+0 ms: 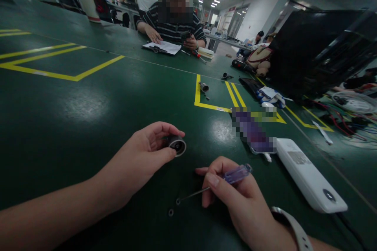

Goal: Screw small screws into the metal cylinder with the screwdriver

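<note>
My left hand (150, 149) grips a small grey metal cup-shaped part (177, 146) between thumb and fingers, its round opening turned toward me. Lower right, my right hand (226, 184) is closed around a screwdriver (238, 173) with a clear purple handle. Its thin shaft slants down to the left, and the tip is at a small metal ring (178, 201) on the green table. Whether the tip sits inside the ring or just touches it, I cannot tell. Another small ring (171, 212) lies close by, nearer to me.
A white power bank (309, 176) with a cable and a blurred purple phone (253, 131) lie at right. Farther off are another metal part (204, 87) inside yellow tape, gloves (271, 96) and loose wires (350, 121). Across the table a person sits with a clipboard (163, 47).
</note>
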The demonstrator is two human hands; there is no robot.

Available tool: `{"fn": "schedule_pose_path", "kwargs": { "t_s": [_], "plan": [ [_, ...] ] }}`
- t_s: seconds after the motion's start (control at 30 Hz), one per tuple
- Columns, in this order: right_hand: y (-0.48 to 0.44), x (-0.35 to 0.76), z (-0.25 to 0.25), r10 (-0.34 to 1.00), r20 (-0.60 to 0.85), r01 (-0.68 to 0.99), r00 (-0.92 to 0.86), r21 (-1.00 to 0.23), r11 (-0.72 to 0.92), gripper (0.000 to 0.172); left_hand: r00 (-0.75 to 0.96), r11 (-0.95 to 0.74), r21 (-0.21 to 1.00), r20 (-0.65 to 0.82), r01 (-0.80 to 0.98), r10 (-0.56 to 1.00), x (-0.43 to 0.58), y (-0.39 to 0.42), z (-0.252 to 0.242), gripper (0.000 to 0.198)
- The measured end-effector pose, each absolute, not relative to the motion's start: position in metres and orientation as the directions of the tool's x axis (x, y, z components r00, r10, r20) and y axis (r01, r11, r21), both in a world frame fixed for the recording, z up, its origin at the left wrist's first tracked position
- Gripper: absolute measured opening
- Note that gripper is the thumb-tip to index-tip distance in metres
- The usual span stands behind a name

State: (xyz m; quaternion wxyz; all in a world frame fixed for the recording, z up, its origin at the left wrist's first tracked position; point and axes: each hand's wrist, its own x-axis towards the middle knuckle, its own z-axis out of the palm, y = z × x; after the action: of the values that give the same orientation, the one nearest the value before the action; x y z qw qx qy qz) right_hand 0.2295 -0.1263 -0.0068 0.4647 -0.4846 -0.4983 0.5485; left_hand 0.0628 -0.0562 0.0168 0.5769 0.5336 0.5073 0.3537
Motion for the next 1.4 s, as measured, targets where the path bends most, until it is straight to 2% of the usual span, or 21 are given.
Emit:
{"fn": "schedule_pose_path", "kwargs": {
  "t_s": [0.1,0.17,0.23,0.3,0.6,0.77,1.0,1.4],
  "plan": [
    [-0.13,0.231,-0.004,0.99,0.068,0.225,-0.124,-0.97,0.095,0.017,0.227,0.187,0.973,-0.213,0.134,0.95,0.063,-0.056,0.017,0.025],
    [-0.132,0.232,-0.001,0.955,0.225,0.373,-0.194,-0.883,0.284,0.012,0.22,0.183,0.974,-0.209,0.135,0.953,0.063,-0.056,0.018,0.026],
    [-0.133,0.233,0.0,0.878,0.349,0.424,-0.328,-0.776,0.467,0.008,0.212,0.184,0.972,-0.212,0.144,0.954,0.063,-0.056,0.019,0.028],
    [-0.132,0.234,0.001,0.823,0.417,0.422,-0.387,-0.713,0.559,0.008,0.206,0.198,0.967,-0.229,0.161,0.951,0.063,-0.056,0.019,0.03],
    [-0.129,0.233,0.004,0.741,0.619,0.425,-0.259,-0.616,0.663,0.014,0.263,0.169,0.968,-0.215,0.187,0.941,0.06,-0.057,0.02,0.03],
    [-0.128,0.231,-0.002,0.767,0.589,0.481,-0.255,-0.612,0.629,0.013,0.326,0.115,0.965,-0.189,0.234,0.926,0.061,-0.059,0.018,0.029],
    [-0.129,0.23,-0.001,0.779,0.574,0.507,-0.255,-0.607,0.613,0.018,0.314,0.045,0.961,-0.134,0.274,0.94,0.063,-0.062,0.017,0.026],
    [-0.128,0.232,-0.004,0.725,0.602,0.514,-0.336,-0.528,0.676,0.014,0.294,-0.048,0.96,-0.036,0.275,0.955,0.064,-0.062,0.013,0.018]
  ]
}}
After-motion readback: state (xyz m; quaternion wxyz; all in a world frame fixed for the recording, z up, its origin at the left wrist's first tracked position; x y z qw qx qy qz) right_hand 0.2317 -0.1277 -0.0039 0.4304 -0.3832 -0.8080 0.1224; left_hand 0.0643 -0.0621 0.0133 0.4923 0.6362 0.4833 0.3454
